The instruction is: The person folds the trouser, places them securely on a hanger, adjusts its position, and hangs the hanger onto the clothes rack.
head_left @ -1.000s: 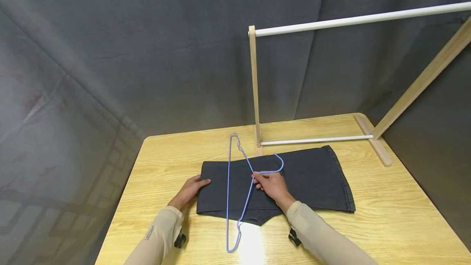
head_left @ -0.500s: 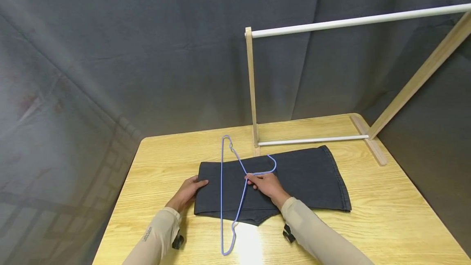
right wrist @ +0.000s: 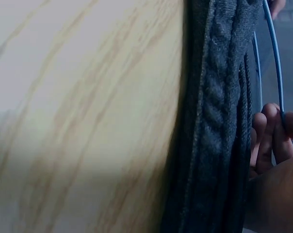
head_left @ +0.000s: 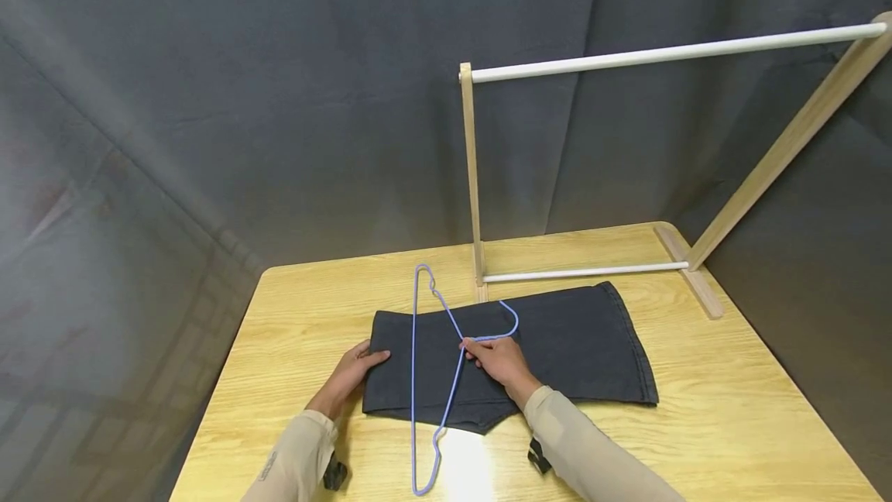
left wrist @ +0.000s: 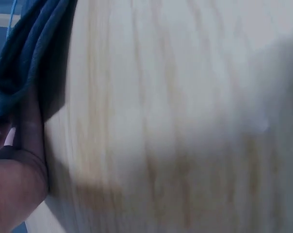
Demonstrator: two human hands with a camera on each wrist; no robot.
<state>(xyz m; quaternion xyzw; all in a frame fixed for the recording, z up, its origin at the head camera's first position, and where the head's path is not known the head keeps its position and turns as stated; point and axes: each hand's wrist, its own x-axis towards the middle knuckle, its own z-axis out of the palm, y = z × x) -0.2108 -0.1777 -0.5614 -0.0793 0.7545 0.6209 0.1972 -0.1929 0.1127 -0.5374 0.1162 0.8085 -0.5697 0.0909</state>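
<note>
With my right grip [head_left: 500, 359] I am pinching the blue wire hanger [head_left: 413, 378] between thumb and fingers, right where the hook is joining the 2 sloping arms. The hook is pointing to the right, and the long straight bar is running along the left, near my other hand. With my left grip [head_left: 354, 373] I am holding the left edge of the dark folded garment [head_left: 571, 351], my thumb lying on top and my fingers reaching beneath the fold. The garment is lying flat and lengthwise across the tabletop [head_left: 293, 316], its stitched hem facing right. The hanger is crossing above it, its 2 ends sticking out past the far and near edges; I cannot tell whether the wire is touching the cloth. Behind the garment, a wooden rack with 2 white bars [head_left: 676, 53] is standing, and a grey curtain [head_left: 313, 138] is hanging behind that.
</note>
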